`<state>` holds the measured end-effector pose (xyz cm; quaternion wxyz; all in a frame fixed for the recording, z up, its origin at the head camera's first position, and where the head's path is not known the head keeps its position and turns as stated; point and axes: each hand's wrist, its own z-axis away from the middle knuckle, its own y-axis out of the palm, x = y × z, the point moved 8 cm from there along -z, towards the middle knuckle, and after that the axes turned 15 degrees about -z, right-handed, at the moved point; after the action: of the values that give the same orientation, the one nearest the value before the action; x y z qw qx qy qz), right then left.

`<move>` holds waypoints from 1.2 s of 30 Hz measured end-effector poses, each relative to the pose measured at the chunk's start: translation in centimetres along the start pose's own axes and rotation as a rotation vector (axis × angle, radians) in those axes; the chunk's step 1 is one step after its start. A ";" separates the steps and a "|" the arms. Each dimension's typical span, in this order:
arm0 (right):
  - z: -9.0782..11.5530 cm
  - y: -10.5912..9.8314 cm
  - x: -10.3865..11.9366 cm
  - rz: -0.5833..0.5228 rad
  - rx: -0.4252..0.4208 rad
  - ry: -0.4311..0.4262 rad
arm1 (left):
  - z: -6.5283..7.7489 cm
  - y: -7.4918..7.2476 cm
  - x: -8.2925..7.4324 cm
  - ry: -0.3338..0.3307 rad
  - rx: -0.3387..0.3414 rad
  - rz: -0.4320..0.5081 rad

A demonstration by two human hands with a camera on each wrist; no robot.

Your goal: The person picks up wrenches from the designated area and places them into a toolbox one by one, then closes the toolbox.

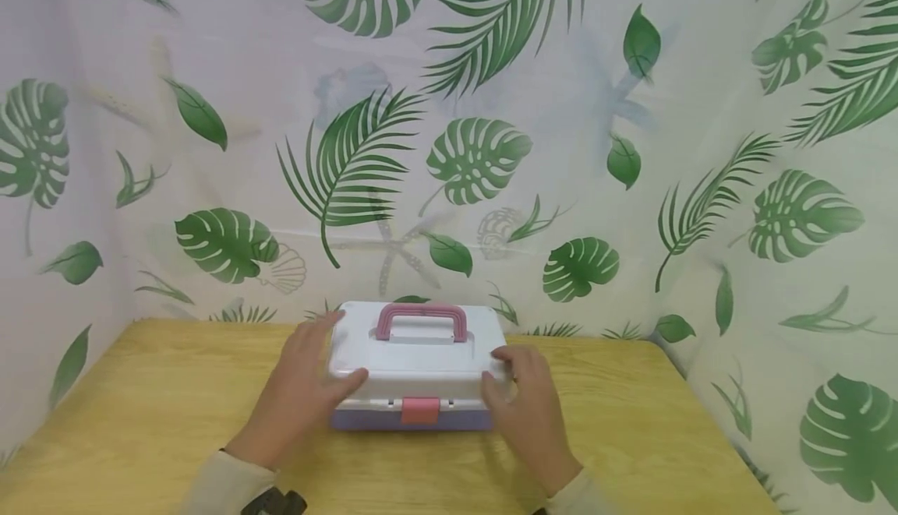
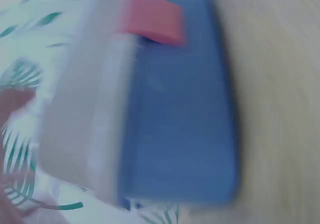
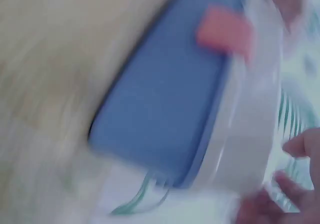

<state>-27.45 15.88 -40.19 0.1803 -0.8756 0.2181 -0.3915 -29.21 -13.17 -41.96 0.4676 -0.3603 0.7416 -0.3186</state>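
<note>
A case with a white lid (image 1: 421, 355), a blue-purple base (image 1: 365, 420), a pink carry handle (image 1: 421, 312) and a pink front latch (image 1: 421, 410) sits on the table, lid down. My left hand (image 1: 302, 390) is at its left side, fingers spread along that edge and thumb near the front corner. At the right end of the lid is my right hand (image 1: 528, 398), its thumb and fingers slightly bent and apart. Whether either hand bears on the case cannot be told. Both wrist views are blurred; the blue base (image 2: 180, 119) and the latch (image 3: 225, 31) show there.
The wood-grain table (image 1: 631, 421) extends around the case on both sides. Behind it hangs a white leaf-print cloth (image 1: 393, 188), which also covers the left and right sides. A dark band (image 1: 273, 502) is on the left wrist.
</note>
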 end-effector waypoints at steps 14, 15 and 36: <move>2.1 -0.7 -7.4 -0.514 0.069 0.597 | 0.2 3.1 1.5 -0.220 0.238 0.335; 2.2 -0.7 -7.5 -0.508 0.066 0.609 | 0.2 3.1 1.4 -0.219 0.239 0.329; 2.7 -0.2 -8.0 -0.502 0.120 0.622 | 0.2 3.6 4.1 -0.237 0.245 0.268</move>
<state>-30.13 20.60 -46.65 0.0552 -0.7295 0.0182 -0.6815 -31.07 -14.72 -46.86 0.6301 -0.2339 0.6784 -0.2967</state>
